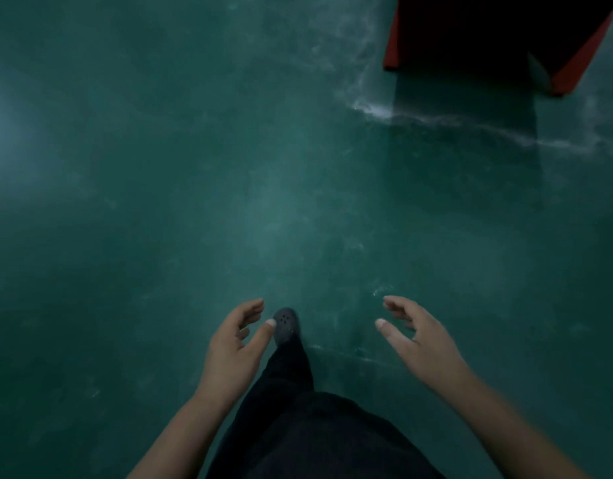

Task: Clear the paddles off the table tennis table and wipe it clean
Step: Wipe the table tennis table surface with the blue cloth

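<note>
No paddle, cloth or table tennis table shows in the head view. I look straight down at a dim green floor [194, 167]. My left hand [234, 344] hangs low at the centre with loosely curved fingers and holds nothing. My right hand [415, 335] is a little to its right, fingers spread and relaxed, also holding nothing. Between the hands, my dark trouser leg [291, 375] steps forward, ending in a grey perforated shoe [285, 324].
A dark box-like object with red sides [567, 69] stands at the top right, its inside black. Pale dusty streaks [436, 121] run across the floor just below it. The picture is dim and slightly blurred.
</note>
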Action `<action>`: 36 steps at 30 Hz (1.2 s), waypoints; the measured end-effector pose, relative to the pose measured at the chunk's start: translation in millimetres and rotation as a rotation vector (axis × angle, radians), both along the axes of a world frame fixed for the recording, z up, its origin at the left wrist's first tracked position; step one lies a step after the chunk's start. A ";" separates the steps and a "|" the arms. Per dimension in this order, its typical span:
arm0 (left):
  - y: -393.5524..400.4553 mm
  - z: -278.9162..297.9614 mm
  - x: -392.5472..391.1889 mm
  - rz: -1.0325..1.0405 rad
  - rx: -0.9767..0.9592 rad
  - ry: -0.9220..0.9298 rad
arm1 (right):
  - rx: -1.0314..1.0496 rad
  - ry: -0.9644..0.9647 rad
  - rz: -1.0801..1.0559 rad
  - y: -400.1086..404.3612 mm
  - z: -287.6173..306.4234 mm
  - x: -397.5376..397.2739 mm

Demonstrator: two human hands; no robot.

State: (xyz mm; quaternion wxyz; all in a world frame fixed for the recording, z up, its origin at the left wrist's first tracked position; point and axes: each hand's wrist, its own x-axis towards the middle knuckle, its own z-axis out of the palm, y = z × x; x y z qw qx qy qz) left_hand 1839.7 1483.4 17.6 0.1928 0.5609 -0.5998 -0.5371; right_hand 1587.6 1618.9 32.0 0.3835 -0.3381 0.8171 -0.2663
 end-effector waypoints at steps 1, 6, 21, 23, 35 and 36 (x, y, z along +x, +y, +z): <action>-29.3 2.1 -7.4 -0.005 -0.001 0.005 | -0.007 -0.011 -0.047 -25.1 1.4 -2.6; -191.0 21.4 -57.1 -0.062 -0.081 0.037 | -0.069 0.000 -0.101 -161.0 16.0 -32.8; -559.6 36.7 -269.3 -0.016 -0.062 0.041 | -0.162 -0.075 -0.237 -541.9 15.7 -237.4; -615.2 50.4 -294.8 -0.016 -0.099 0.032 | -0.172 -0.084 -0.240 -595.5 23.3 -267.2; -912.5 39.9 -438.7 -0.033 -0.124 0.059 | -0.184 -0.032 -0.150 -902.1 33.8 -413.3; -940.0 36.3 -452.3 -0.050 -0.126 0.069 | -0.184 -0.023 -0.167 -928.8 32.0 -424.1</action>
